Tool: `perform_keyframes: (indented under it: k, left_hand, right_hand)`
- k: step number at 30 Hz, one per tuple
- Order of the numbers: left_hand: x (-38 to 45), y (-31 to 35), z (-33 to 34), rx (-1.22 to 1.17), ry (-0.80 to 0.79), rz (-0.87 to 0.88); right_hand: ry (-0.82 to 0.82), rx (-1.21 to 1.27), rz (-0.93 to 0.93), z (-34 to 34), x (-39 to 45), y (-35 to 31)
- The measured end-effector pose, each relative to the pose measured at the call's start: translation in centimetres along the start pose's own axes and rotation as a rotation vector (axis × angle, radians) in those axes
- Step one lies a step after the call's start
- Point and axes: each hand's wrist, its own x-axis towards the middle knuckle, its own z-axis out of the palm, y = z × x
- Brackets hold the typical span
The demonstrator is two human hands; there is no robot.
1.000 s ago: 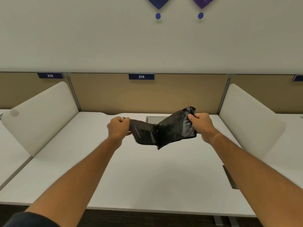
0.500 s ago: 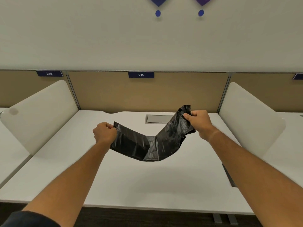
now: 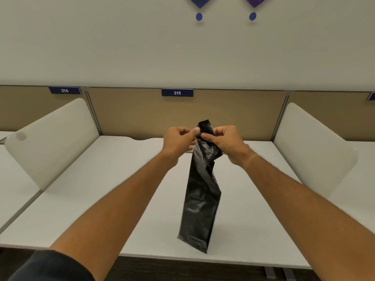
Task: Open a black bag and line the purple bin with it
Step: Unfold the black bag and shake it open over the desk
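Between the two hands, the black bag (image 3: 199, 201) hangs as a long, still-folded strip, its top end sticking up just above the fingers (image 3: 207, 136) and its bottom end dangling over the white table (image 3: 113, 191). Left hand (image 3: 178, 141) and right hand (image 3: 225, 142) sit close together, each pinching the bag's top edge between thumb and fingertips.

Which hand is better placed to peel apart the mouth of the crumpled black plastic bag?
Probably the left hand: it only pinches the top edge of the crumpled black plastic bag, while the right hand grips the bunched top, carrying the hanging weight.
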Motion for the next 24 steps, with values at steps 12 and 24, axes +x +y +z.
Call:
perform_keyframes:
  k: [12, 24]
  left_hand:
    - [1.0, 1.1, 0.2, -0.078, -0.001, -0.018]
    - [1.6, 2.5, -4.4, 0.703, 0.131, 0.420]
  right_hand:
    - [-0.037, -0.027, -0.026, -0.6, 0.2, -0.8]
    - [0.115, -0.346, -0.101, -4.2, 1.6, -2.1]
